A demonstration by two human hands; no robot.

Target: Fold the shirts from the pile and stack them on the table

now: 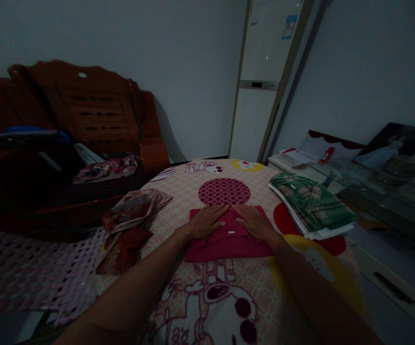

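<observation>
A magenta shirt [229,247], folded into a flat rectangle with a small white label at its neckline, lies in the middle of the round table. My left hand [207,221] rests flat on its left part, fingers stretched out toward the far edge. On the right part lies my right hand [253,221], also flat with fingers extended. The fingertips of both hands nearly meet at the shirt's far edge. Neither hand grips the cloth.
A patterned tablecloth [182,199] covers the table. Folded green plaid clothing [311,201] is stacked at the right; crumpled reddish cloth [131,215] sits at the left edge. Around the table stand a wooden sofa [95,110], a woven chair [45,268] and a glass-topped cabinet [386,191].
</observation>
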